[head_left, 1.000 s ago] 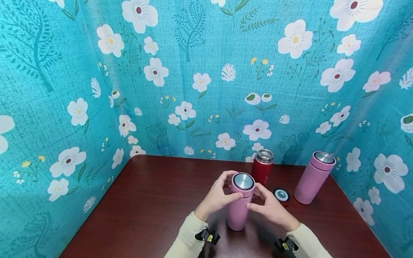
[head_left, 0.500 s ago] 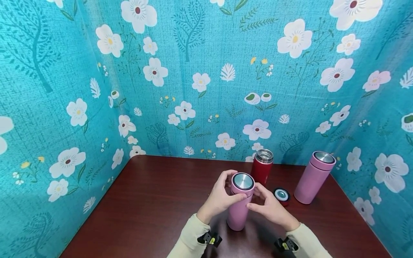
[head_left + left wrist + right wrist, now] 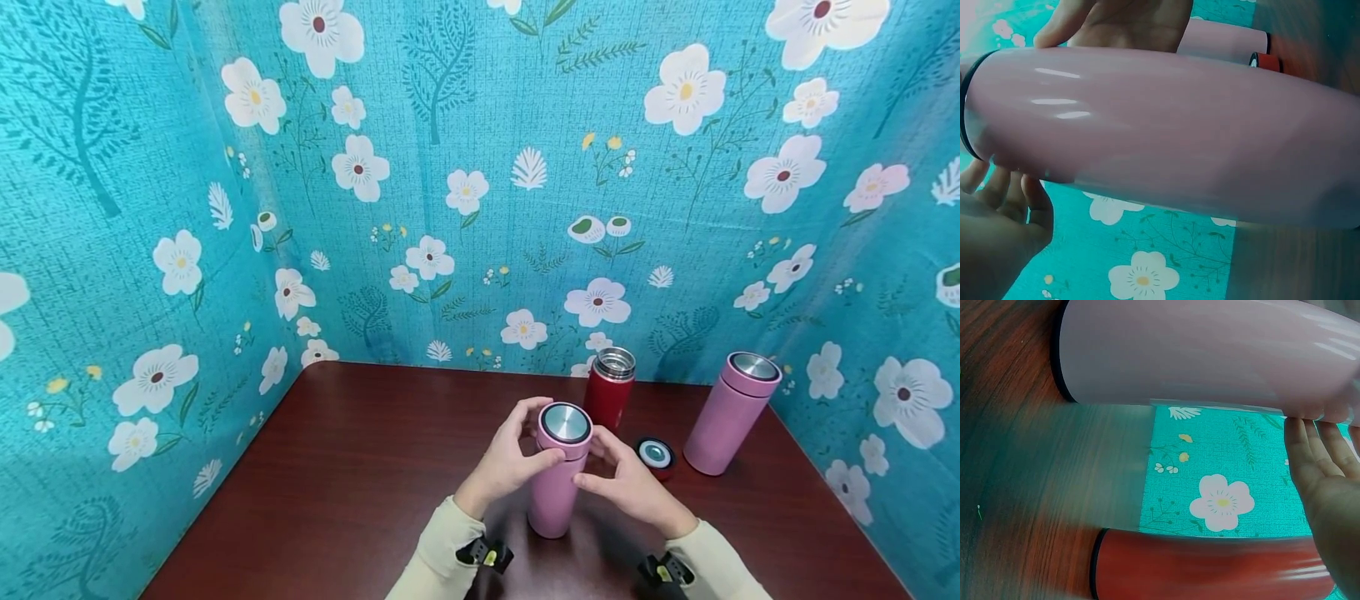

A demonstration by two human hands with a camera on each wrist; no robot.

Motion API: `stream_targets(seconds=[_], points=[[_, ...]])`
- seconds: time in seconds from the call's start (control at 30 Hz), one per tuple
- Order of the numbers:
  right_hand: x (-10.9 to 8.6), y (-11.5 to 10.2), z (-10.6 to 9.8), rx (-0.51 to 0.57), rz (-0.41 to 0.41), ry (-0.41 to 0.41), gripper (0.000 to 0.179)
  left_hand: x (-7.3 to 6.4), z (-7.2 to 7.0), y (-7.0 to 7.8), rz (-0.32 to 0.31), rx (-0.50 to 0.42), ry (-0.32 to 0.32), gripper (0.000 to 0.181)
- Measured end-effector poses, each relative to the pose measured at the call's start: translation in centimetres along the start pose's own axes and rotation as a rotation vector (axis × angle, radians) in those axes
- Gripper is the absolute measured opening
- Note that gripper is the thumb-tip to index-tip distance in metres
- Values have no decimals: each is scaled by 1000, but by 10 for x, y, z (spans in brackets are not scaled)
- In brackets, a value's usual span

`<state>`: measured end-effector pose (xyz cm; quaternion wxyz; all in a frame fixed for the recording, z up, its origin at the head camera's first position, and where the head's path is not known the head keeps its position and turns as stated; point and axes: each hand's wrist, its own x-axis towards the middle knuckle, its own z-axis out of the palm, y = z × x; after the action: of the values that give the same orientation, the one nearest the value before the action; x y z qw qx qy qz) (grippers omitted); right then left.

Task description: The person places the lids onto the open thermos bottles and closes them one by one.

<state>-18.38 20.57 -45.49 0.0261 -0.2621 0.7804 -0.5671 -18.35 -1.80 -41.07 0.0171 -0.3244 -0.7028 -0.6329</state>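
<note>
A tall, glossy pink, cylindrical bottle [image 3: 553, 496] w/ a flat, silver-topped pink lid [image 3: 566, 423] is standing upright, seemingly on the dark reddish-brown, wood-grain table [image 3: 360, 475], near side, right of centre. It's sitting directly btwn the left hand [image 3: 507, 461] & the right hand [image 3: 627, 483].

Its long axis is running vertically, lid up, & we're judging that height along this axis is what matters. The left hand is gripping higher: its thumb is lying across the near side approx. at the lid seam, fingers curving round the left & far side. The right hand is holding lower: thumb on the body below the seam, fingers curving round the right side. So the L is nearer the lid, the R nearer the body, & we're seeing both touching the bottle. Each hand is spreading about as wide as the bottle; some fingertips are hiding behind it, so we can't tell where they're ending.

Behind, slightly right, a red cylindrical bottle [image 3: 609, 393] w/ a bare metal mouth is standing uncapped. Near it, further right, a round red-&-black cap [image 3: 655, 455] is lying. A second pink cylindrical bottle [image 3: 726, 423] is standing far right, well apart from both hands.
</note>
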Motion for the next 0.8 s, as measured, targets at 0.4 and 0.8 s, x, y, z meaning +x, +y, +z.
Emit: stream_targets(seconds=[0.4,0.8], points=[[0,1,1,11,-27,3,50,-2,9,26,-86,65,102,65],[-1,1,1,-10,7,4,51,3,-4,7,-41,-16,-37,63]])
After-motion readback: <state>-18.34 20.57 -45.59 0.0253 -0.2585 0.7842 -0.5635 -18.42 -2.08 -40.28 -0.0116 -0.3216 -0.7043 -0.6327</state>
